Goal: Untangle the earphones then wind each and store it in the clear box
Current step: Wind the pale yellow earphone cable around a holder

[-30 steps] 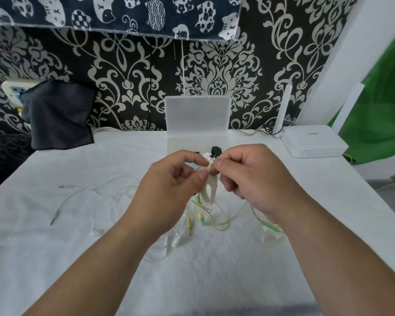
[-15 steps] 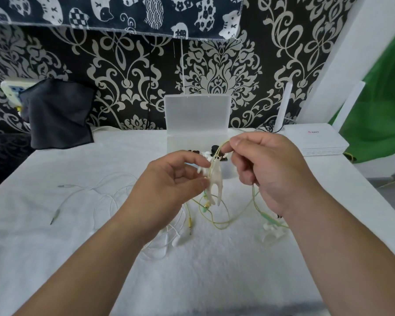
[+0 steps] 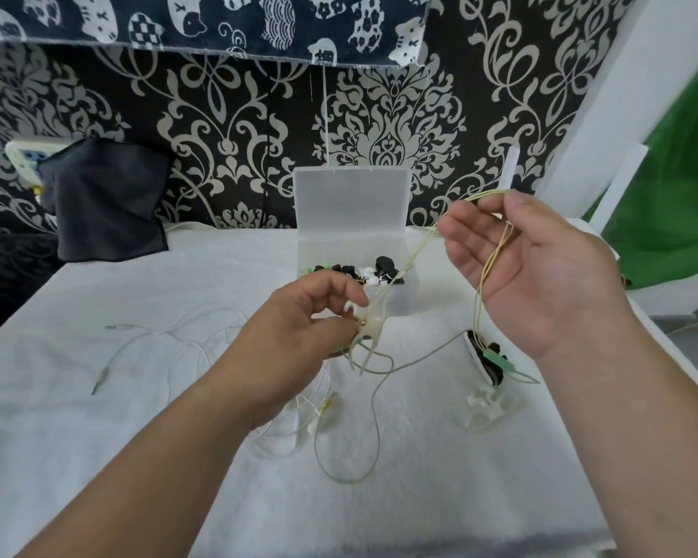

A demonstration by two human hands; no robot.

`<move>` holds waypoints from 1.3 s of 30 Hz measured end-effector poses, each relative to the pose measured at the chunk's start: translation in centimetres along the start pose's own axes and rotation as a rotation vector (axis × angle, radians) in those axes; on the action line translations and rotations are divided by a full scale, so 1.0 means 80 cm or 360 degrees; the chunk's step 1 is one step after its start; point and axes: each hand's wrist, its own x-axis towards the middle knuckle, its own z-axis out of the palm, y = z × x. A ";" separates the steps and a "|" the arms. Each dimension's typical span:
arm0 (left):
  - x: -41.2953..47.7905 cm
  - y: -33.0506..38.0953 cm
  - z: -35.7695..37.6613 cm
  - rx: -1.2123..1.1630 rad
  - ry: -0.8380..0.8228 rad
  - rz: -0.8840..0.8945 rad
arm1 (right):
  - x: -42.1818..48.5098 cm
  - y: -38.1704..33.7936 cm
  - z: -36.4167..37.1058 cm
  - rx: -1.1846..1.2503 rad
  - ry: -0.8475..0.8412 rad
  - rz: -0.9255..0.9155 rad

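My left hand (image 3: 299, 336) pinches a small white winder (image 3: 373, 330) just in front of the clear box (image 3: 403, 251). A yellow-green earphone cable (image 3: 416, 251) runs from the winder up to my right hand (image 3: 528, 271), which is raised to the right of the box with the cable looped over its fingers. More of that cable hangs down and loops on the cloth (image 3: 363, 457), with a green part (image 3: 498, 361) dangling under my right wrist. White earphones (image 3: 170, 336) lie tangled on the cloth to the left. The box's lid stands open; wound earphones lie inside.
A white cloth (image 3: 97, 457) covers the table. A black-and-white winder (image 3: 485, 362) and a clear one (image 3: 486, 404) lie under my right wrist. A dark cloth (image 3: 105, 199) hangs at the back left. A white router antenna (image 3: 510, 171) stands behind my right hand.
My right hand has moved up and to the right, drawing the yellow-green cable out from the winder. My left hand has stayed in place with the winder.
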 end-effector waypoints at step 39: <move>-0.003 -0.004 0.005 -0.0616 -0.0291 -0.0380 | -0.004 0.002 0.000 -0.0516 -0.0044 -0.0019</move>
